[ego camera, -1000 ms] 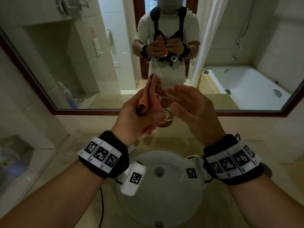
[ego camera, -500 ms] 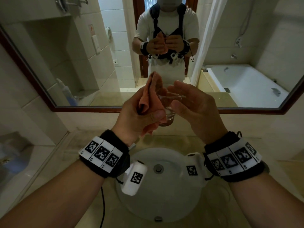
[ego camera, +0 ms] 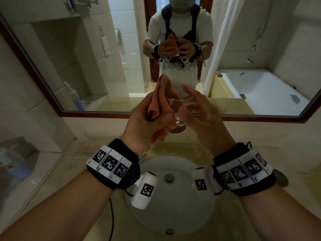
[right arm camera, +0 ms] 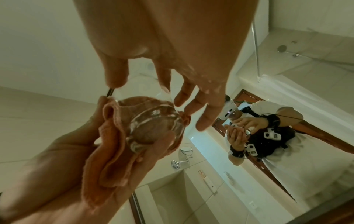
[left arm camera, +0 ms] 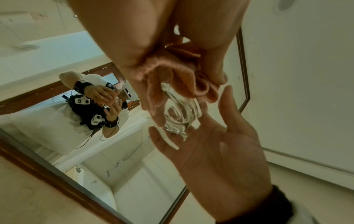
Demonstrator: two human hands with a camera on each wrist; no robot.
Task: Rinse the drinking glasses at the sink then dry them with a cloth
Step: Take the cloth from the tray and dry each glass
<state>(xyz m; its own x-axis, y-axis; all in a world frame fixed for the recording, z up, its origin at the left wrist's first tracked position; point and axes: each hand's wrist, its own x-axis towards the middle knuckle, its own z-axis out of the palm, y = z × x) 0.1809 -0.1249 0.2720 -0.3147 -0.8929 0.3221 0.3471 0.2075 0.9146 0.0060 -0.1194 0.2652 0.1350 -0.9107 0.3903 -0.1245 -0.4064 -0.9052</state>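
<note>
Head view: left hand (ego camera: 147,126) clamps cloth (ego camera: 159,101) round glass (ego camera: 178,113).

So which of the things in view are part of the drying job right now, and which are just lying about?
In the job:
- drinking glass
- orange cloth, wrapped round the glass
- left hand, gripping cloth and glass
- right hand, fingers spread beside the glass
- sink below

Just about:
- mirror
- blue bottle, seen in the mirror

Head view looks down over both wrists, sink (ego camera: 173,214) at six o'clock; wrist views aim up close, all sharing the glass (left arm camera: 180,113).
</note>
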